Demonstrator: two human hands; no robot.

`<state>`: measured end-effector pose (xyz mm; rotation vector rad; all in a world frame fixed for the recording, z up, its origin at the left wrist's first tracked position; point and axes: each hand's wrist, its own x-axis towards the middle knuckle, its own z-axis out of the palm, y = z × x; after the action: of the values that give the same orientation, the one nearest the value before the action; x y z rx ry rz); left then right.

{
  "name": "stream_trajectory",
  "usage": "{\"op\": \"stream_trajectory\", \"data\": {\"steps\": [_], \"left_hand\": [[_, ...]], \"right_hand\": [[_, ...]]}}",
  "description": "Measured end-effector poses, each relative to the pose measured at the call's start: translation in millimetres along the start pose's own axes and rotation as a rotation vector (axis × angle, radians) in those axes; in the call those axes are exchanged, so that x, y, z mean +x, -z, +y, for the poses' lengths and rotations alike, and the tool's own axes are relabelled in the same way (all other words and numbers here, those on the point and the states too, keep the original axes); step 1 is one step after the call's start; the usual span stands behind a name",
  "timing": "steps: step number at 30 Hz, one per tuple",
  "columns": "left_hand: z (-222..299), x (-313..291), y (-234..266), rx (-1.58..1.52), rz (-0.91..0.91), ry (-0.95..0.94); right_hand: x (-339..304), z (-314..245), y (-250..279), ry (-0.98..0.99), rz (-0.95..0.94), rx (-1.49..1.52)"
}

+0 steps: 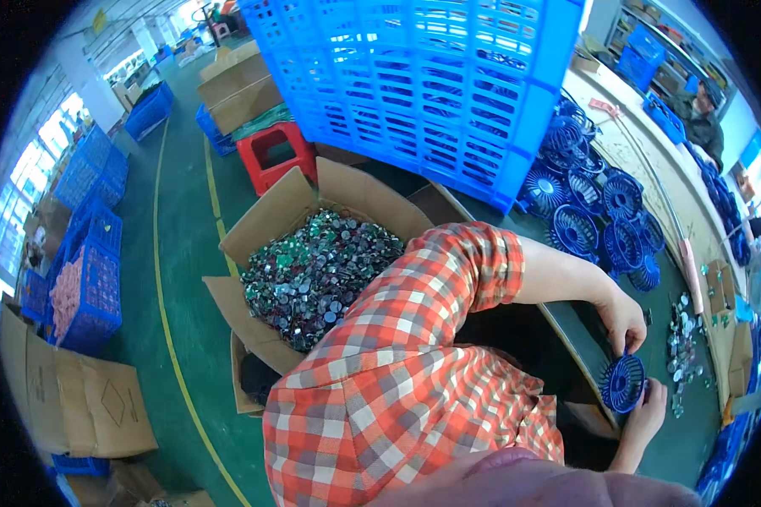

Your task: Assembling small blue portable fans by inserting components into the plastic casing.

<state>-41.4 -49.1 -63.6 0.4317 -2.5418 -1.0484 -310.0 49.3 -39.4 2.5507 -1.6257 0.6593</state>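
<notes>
A dark blue, round plastic grille (622, 384) with radiating slots is held over the edge of the workbench. My left hand (624, 323) reaches across from above and pinches the rim at its top. Fingers of my right hand (648, 407) are closed on the rim at the lower right. Just right of the hands, small shiny clear and green pieces (683, 346) lie scattered on the dark green bench top. Farther back on the bench, similar blue grilles (621, 245) are heaped together.
A tall blue crate (414, 93) rises behind my left arm. Beside me, an open carton (254, 211) holds many small glittering pieces, near a red stool (277, 156). A pink-ended rod (691, 275) runs along the bench. Another person (703, 122) is at the far right.
</notes>
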Motion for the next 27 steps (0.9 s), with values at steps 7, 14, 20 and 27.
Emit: {"op": "stream_trajectory", "data": {"steps": [7, 14, 20, 27], "left_hand": [[30, -15, 2, 0.093, 0.088, 0.032], [45, -25, 2, 0.175, 0.123, 0.101], [53, -28, -2, 0.215, 0.118, 0.107], [52, -19, 1, 0.161, 0.103, 0.053]], "right_hand": [[9, -9, 30, -0.063, 0.115, 0.268], [10, -65, 43, 0.254, -0.100, 0.077], [12, -68, 49, 0.334, -0.165, -0.056], [6, -59, 51, 0.259, -0.193, 0.112]]}}
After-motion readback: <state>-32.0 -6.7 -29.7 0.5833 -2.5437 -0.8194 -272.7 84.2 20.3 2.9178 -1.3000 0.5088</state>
